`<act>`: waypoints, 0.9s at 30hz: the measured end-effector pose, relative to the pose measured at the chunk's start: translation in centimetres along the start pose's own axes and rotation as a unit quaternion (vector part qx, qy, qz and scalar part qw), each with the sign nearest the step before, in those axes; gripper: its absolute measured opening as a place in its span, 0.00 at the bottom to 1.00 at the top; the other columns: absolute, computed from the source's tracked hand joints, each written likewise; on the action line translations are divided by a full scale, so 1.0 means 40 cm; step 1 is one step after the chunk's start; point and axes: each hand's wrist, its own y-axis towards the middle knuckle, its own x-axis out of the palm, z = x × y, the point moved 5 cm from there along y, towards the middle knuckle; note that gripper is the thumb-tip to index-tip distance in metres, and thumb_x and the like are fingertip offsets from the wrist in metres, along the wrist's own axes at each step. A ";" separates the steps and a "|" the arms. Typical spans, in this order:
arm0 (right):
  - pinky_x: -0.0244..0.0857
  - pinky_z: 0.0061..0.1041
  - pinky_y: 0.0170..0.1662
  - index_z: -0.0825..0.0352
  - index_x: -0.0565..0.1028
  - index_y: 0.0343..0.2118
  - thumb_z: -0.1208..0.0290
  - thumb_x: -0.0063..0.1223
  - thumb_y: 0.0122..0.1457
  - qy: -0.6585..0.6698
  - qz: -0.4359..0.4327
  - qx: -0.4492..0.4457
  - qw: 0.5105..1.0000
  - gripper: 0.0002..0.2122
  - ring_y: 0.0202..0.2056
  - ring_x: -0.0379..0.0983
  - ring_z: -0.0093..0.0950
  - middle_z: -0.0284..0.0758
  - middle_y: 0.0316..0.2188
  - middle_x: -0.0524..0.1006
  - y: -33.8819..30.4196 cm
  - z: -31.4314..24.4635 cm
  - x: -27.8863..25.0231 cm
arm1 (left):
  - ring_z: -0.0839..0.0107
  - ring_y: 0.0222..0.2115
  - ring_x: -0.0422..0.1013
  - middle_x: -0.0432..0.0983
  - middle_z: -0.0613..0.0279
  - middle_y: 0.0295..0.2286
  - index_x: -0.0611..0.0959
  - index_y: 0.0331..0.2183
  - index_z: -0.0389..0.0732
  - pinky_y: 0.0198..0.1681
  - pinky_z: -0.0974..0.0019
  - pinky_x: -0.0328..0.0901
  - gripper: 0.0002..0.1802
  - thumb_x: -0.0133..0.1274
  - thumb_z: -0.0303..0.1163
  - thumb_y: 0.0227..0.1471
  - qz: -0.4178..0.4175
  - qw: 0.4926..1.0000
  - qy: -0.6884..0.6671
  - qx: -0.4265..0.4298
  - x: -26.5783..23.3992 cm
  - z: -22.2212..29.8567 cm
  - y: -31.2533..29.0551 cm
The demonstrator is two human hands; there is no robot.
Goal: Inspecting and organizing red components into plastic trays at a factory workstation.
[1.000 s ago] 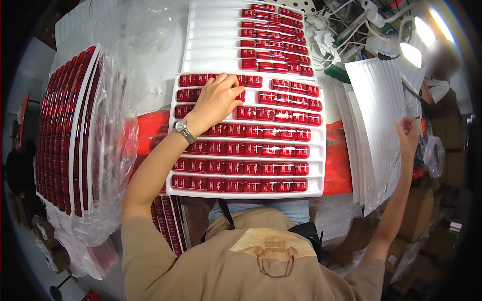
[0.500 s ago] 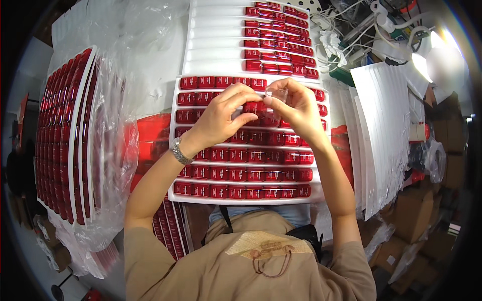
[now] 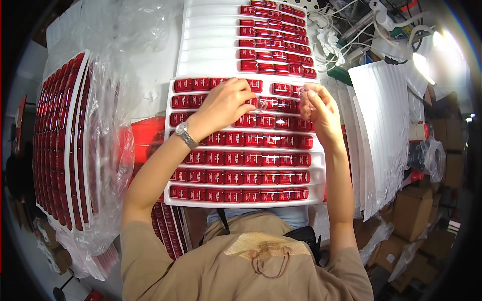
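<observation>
Near white tray (image 3: pixel 316 175), centre: seven rows of red containers (image 3: pixel 251 159), judged nearly complete, one gap visible in the top row; far white tray (image 3: pixel 211 42), 12 o'clock: part-filled, toward 3 o'clock only; containers glossy, blocky, pale-printed; left hand (image 3: pixel 226 101), 11 o'clock: curled over containers, grip hidden, cannot tell; right hand (image 3: pixel 321 108), 2 o'clock: apparently pinching a small clear piece (image 3: pixel 302 91)

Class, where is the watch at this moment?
In the head view, left of centre, the watch circles the left wrist, over the left side of the near tray.
</observation>
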 end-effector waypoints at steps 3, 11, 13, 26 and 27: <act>0.56 0.13 0.19 0.64 0.66 0.33 0.67 0.53 0.57 -0.004 0.024 0.007 1.000 0.09 0.18 0.64 0.16 0.28 0.21 0.69 -0.007 0.005 -0.029 | 0.65 0.36 0.68 0.72 0.59 0.31 0.82 0.30 0.35 0.41 0.62 0.65 0.12 0.61 0.30 0.41 0.075 0.996 0.042 -0.026 -0.029 -0.022 0.060; 0.48 0.10 0.19 0.62 0.67 0.30 0.68 0.53 0.58 -0.041 0.007 -0.017 0.999 0.07 0.18 0.58 0.10 0.23 0.19 0.68 0.038 -0.002 0.064 | 0.69 0.38 0.68 0.70 0.61 0.35 0.80 0.35 0.35 0.40 0.67 0.65 0.14 0.59 0.24 0.42 0.068 0.992 -0.100 -0.023 -0.001 -0.039 0.066; 0.50 0.10 0.22 0.64 0.67 0.30 0.69 0.54 0.57 -0.041 -0.010 -0.033 0.999 0.07 0.20 0.58 0.10 0.22 0.19 0.67 0.049 0.003 0.100 | 0.72 0.37 0.68 0.70 0.62 0.35 0.78 0.37 0.35 0.39 0.70 0.65 0.13 0.58 0.24 0.45 0.055 0.967 -0.245 -0.039 0.007 -0.029 0.056; 0.62 0.30 0.24 0.70 0.69 0.31 0.53 0.56 0.53 -0.409 0.105 -0.079 0.903 0.21 0.18 0.69 0.27 0.37 0.13 0.70 0.075 -0.038 0.050 | 0.67 0.38 0.68 0.69 0.60 0.33 0.78 0.36 0.34 0.41 0.66 0.64 0.14 0.58 0.23 0.43 0.060 0.993 -0.098 -0.022 0.016 -0.044 0.081; 0.63 0.31 0.23 0.70 0.70 0.30 0.52 0.55 0.54 -0.427 0.086 -0.099 0.895 0.20 0.17 0.71 0.30 0.38 0.12 0.71 0.056 -0.048 0.045 | 0.66 0.37 0.67 0.70 0.61 0.33 0.79 0.35 0.35 0.42 0.65 0.63 0.13 0.58 0.25 0.43 0.050 0.999 -0.022 0.005 0.025 -0.041 0.097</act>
